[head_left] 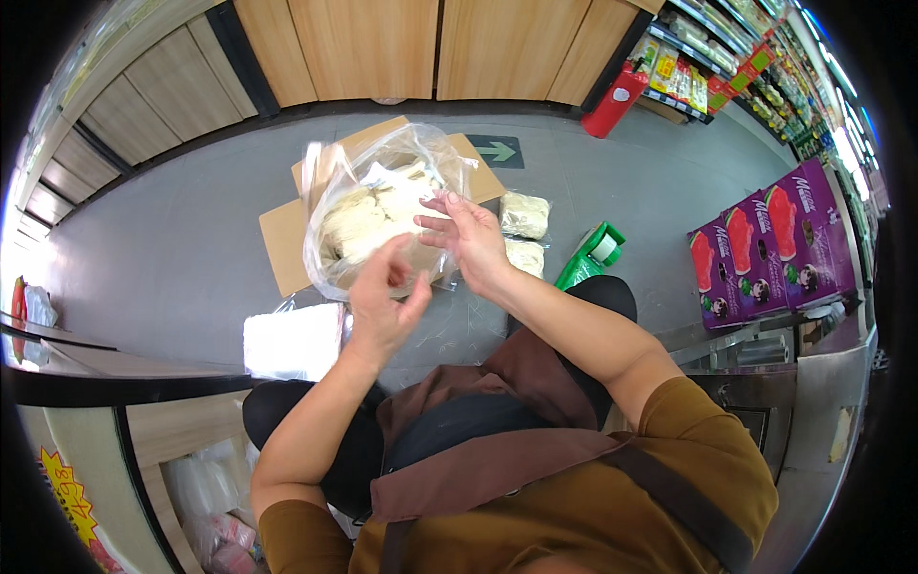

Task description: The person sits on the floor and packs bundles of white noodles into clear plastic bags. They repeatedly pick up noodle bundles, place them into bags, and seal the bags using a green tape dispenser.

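A clear plastic bag (326, 265) lines an open cardboard box (283, 244) on the floor before me. Inside the bag lie cream-coloured dried strands that look like noodles (351, 222). My left hand (391, 290) hovers at the bag's near edge, fingers curled and apart, with nothing visible in it. Over the bag's right side, my right hand (466, 237) has its fingers spread and appears to hold nothing. Its fingertips hide part of the contents. Two clear-wrapped packs of similar strands, a far pack (525, 214) and a near pack (526, 257), lie right of the box.
A stack of white plastic sheets or bags (292, 341) lies left of my knees. Near my right knee is a green dispenser-like object (599, 247). Purple cartons (778, 244) stand at right, a red cylinder (615, 100) by the wooden cabinets (366, 50). Stocked shelves (688, 50) stand beyond.
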